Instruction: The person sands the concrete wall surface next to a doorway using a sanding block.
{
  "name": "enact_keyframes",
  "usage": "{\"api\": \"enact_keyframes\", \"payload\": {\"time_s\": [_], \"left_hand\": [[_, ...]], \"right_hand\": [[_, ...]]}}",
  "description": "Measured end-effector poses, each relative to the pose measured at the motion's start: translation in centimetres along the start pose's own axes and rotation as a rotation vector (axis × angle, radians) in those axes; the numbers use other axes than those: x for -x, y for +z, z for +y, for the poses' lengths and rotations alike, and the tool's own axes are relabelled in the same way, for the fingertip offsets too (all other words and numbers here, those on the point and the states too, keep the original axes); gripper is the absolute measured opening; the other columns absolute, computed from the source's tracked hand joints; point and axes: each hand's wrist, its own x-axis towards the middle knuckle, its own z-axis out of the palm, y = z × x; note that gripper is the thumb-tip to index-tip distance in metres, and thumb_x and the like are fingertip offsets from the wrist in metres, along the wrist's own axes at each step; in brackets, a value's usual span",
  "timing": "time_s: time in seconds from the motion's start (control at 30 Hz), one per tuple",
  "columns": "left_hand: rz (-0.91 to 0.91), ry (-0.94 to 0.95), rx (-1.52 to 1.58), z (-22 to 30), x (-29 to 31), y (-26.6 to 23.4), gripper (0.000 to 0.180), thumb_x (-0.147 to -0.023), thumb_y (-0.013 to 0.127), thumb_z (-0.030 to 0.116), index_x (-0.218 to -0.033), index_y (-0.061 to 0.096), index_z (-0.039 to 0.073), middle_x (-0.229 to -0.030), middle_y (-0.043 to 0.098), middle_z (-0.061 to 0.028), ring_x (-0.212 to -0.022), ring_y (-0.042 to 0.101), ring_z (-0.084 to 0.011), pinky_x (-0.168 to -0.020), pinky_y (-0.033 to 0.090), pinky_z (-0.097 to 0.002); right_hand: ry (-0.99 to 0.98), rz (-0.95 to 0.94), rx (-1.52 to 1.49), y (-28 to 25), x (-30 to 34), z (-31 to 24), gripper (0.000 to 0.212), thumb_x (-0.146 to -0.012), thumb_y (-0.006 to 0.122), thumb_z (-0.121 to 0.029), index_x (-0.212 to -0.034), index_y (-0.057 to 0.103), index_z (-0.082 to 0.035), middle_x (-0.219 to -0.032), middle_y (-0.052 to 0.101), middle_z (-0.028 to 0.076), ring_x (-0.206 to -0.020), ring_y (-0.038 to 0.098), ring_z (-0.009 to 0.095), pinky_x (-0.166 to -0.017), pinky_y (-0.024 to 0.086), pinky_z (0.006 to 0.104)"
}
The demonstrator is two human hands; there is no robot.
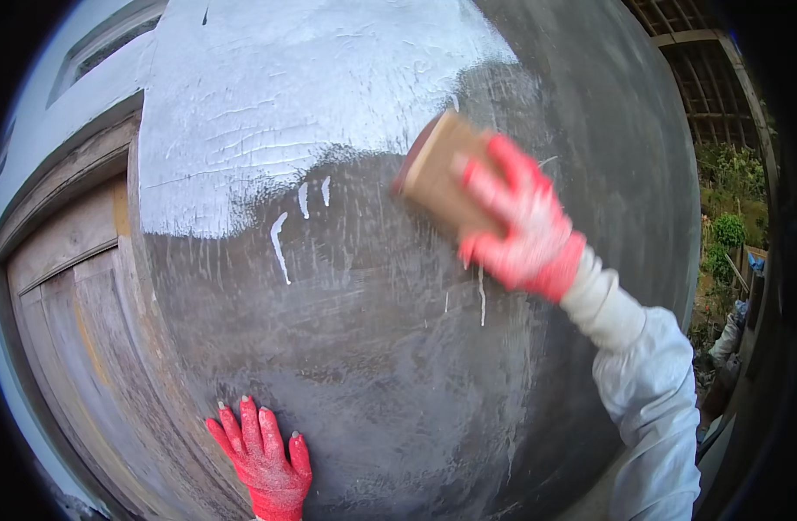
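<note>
Well to the right of that wooden door (64, 304), your right hand (527, 227) has its fingers clamped round the brown block (446, 169), kinda blurry; just beside the door, lower down, your left hand's (270, 462) fingers are spread loose against the grey wall (364, 347).

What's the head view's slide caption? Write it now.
Red-gloved right hand grips a brown block at a partly white wall; left hand spread low.

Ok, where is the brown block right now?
In the head view, the brown block is just right of centre in the upper half, gripped by the right hand, at the lower right edge of the white patch.
</note>
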Motion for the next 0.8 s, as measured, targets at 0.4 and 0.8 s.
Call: {"api": "enact_keyframes", "payload": {"time_s": [0.4, 0.8], "left_hand": [[0.139, -0.057, 0.236, 1.0, 1.5, -2.8, 0.065, -0.091, 0.06, 0.016, -0.149, 0.036, -0.001, -0.153, 0.04, -0.0282, -0.145, 0.032, -0.0528, -0.117, 0.02, -0.0716], [0.15, -0.13, 0.251, -1.0, 3.8, -11.4, 0.067, -0.094, 0.05, 0.01, -0.156, 0.029, -0.003, -0.16, 0.031, -0.0313, -0.148, 0.029, -0.0522, -0.119, 0.023, -0.0622]], "right_hand": [[-0.773, -0.47, -0.324, -0.9, 13.7, -19.4, 0.054, -0.088, 0.062, -0.027, -0.142, 0.057, -0.032, -0.146, 0.049, 0.012, -0.127, 0.054, 0.035, -0.105, 0.047, 0.053], [-0.083, 0.102, 0.054, 1.7, -5.1, -16.2, 0.075, -0.075, 0.08, -0.036, -0.145, 0.055, -0.024, -0.148, 0.044, 0.021, -0.12, 0.055, 0.042, -0.098, 0.051, 0.0489]]}}
